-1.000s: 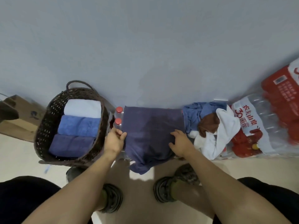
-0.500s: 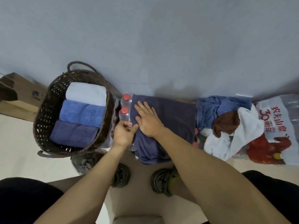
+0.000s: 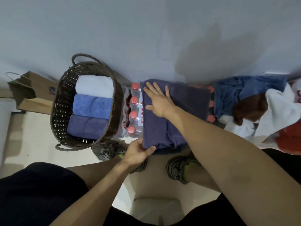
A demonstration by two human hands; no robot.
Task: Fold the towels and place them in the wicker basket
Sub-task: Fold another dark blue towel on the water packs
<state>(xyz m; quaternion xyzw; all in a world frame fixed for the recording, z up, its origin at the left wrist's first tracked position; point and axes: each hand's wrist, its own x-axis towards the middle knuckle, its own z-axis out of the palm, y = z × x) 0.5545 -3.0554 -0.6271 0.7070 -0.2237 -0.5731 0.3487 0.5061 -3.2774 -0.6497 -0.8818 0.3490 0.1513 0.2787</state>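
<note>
Dark purple towel (image 3: 172,115) lies spread over a shrink-wrapped pack of water bottles (image 3: 134,115), just right of the wicker basket (image 3: 60,111); only the pack's left row of red caps and a few caps at the towel's right edge show, the rest is covered. The towel's near edge droops over the pack's front, and its underside folds cannot be made out.

Right hand (image 3: 158,101) rests flat on the towel's upper left part, fingers straight and spread, holding nothing. Left hand (image 3: 138,152) grips the towel's near left corner, thumb on top and fingers curled beneath; the fingertips are hidden under the cloth.

The basket stands against the wall and holds three folded towels side by side: white towel (image 3: 95,86) farthest, blue towel (image 3: 92,106) in the middle, purple towel (image 3: 88,125) nearest. Lettering on the blue one is too blurred to confirm.

Right of the pack sits a heap of unfolded towels (image 3: 254,103) in blue, brown and white; how many pieces cannot be told, and the heap is cut off by the frame's right edge. A red item beyond it is mostly out of frame. A brown paper bag (image 3: 31,93) lies left of the basket, partly hidden behind it
</note>
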